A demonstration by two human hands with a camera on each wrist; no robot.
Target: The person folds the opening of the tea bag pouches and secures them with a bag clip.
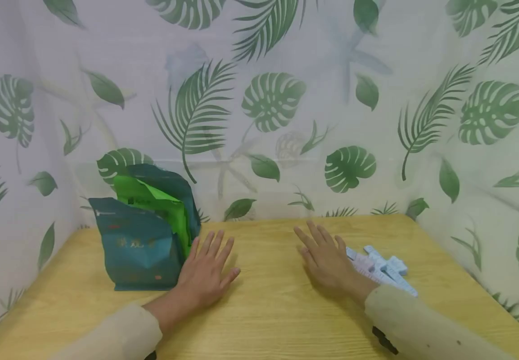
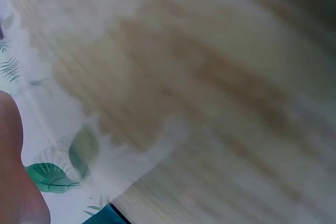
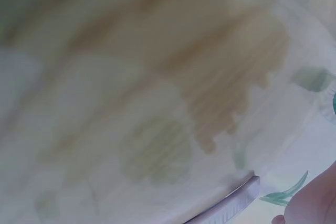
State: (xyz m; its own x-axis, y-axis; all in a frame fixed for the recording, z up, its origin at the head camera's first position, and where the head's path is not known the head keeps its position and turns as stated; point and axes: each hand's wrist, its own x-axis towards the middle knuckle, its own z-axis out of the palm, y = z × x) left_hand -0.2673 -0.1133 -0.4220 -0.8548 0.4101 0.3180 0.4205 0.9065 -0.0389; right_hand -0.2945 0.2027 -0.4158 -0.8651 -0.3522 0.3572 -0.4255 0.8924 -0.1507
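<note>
Item one: teal bag [image 1: 139, 247], standing upright on the left side of the wooden table [image 1: 268, 310], toward the far edge. Its mouth is open, and inside it we see a bright green inner pouch [image 1: 155, 205] rising above the front panel; what the pouch itself holds we cannot tell.

Item two: our left hand [image 1: 207, 272], laid flat on the table with fingers straight and spread, released and grasping nothing. It lies just beside the bag's right edge, perhaps touching it; we cannot say which for certain.

Item three: our right hand [image 1: 327, 257], likewise flat on the wood, fingers extended, gripping nothing. It lies right of centre, well apart from the bag.

Item four: pale blue and pink strips [image 1: 383, 270], a loose heap lying flat just right of the right hand, partly hidden by the wrist and sleeve [image 1: 421, 325].

Step in hand, as we judge it: both hands at rest, nothing taken up. Any next move on the bag would call for the left hand to close on its near edge, the bag being light and liable to tip.

Surroundings: leaf-print curtain [image 1: 268, 100] on three sides. Both wrist views are blurred, showing only wood grain and curtain.
</note>
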